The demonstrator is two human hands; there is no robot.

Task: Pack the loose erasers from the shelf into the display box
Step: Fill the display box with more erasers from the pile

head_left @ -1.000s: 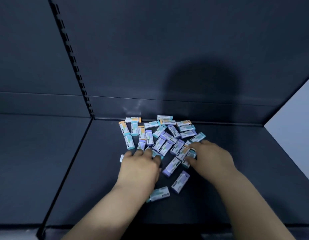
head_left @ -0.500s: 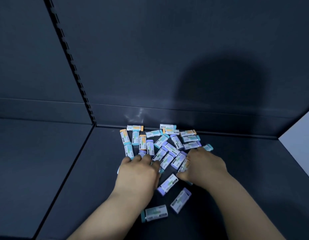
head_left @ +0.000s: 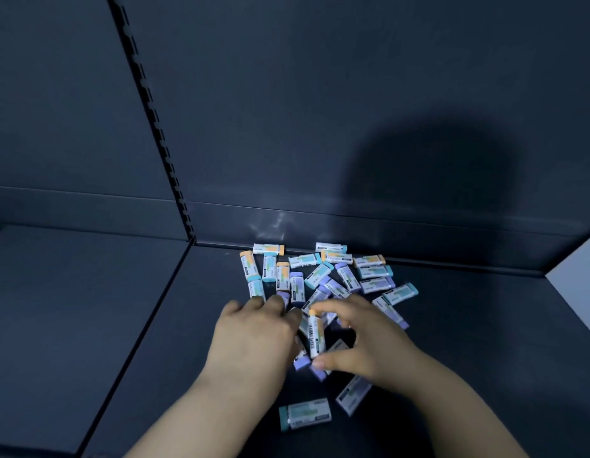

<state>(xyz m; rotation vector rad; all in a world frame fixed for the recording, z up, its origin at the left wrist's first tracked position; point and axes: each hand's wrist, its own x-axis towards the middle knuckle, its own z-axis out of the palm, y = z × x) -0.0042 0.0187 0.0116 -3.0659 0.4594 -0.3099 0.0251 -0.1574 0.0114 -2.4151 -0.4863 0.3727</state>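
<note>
Several loose erasers (head_left: 316, 276) in white sleeves with teal, purple or orange ends lie heaped on the dark shelf (head_left: 468, 325) near its back wall. My right hand (head_left: 369, 338) pinches one orange-tipped eraser (head_left: 314, 333) between thumb and fingers, standing on end. My left hand (head_left: 254, 332) lies palm down on the near left part of the heap, fingers spread over erasers; what it covers is hidden. A teal eraser (head_left: 305, 414) and a purple one (head_left: 353, 395) lie apart at the front. No display box is in view.
A slotted upright rail (head_left: 155, 127) divides the back wall, with a second shelf bay (head_left: 72, 309) to its left. A pale side panel (head_left: 577, 292) bounds the shelf at the right. The back wall's lip (head_left: 419, 233) runs behind the heap.
My right hand has drawn back from the heap's right side and lifted an orange-tipped eraser upright. My left hand stays on the heap. The camera has moved closer.
</note>
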